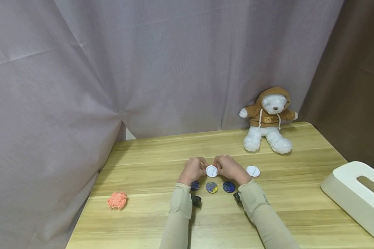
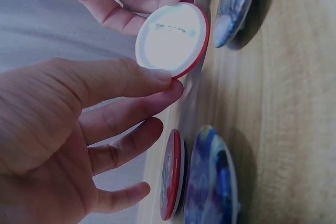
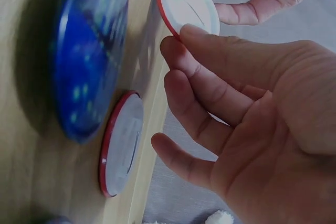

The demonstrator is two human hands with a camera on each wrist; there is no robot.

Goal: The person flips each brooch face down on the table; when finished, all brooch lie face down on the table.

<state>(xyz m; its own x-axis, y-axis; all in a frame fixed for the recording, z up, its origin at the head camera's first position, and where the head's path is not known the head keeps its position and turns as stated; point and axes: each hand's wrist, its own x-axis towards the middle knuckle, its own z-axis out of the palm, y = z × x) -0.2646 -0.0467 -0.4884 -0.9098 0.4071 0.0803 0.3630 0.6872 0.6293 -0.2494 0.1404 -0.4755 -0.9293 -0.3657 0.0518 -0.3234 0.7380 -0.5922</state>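
A round pin-back badge (image 1: 211, 171) with a red rim is held up between the two hands, its white back and metal pin facing me. My left hand (image 1: 193, 169) pinches one edge between thumb and index finger, the other fingers spread. On the opposite edge, my right hand (image 1: 231, 168) pinches it the same way. Nearer me lie a dark blue badge (image 1: 195, 185), a blue-and-yellow badge (image 1: 212, 187) and a bright blue badge (image 1: 229, 186) in a row. In the left wrist view a red-rimmed badge (image 2: 173, 174) lies below the left hand's fingers.
Right of the right hand lies another badge (image 1: 253, 171), white back up. A white teddy bear (image 1: 268, 119) in a brown hoodie sits at the back right. A cream box with a slot (image 1: 355, 193) stands at the right edge, a coral yarn bundle (image 1: 117, 200) at left.
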